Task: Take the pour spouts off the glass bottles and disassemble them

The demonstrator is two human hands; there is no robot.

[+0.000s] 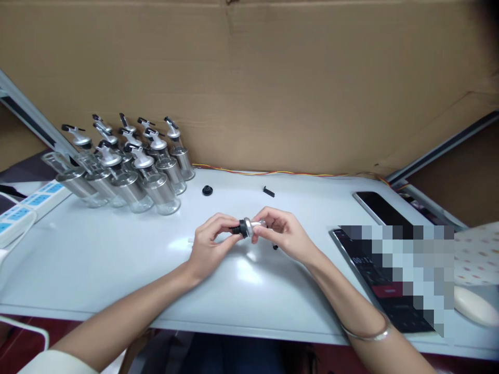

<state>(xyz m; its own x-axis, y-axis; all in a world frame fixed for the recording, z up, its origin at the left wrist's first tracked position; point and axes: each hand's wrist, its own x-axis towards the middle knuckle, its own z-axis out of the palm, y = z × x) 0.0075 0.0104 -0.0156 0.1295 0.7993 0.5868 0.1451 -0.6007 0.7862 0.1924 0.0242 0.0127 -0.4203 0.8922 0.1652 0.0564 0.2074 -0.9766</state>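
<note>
Left grip [212,241] pinches the black ribbed end of a silver-and-black, metal-looking pourer spout [244,228]; right grip [281,231] pinches its silver end. Spout lies sideways over the glossy white desk [117,249]. Likely risk: uneven finger pressure, slick surface, a drop. Collar [249,227] looks round, shiny.

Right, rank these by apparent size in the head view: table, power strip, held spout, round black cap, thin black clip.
Table
Power strip
Held spout
Round black cap and thin black clip: too alike to rank
</note>
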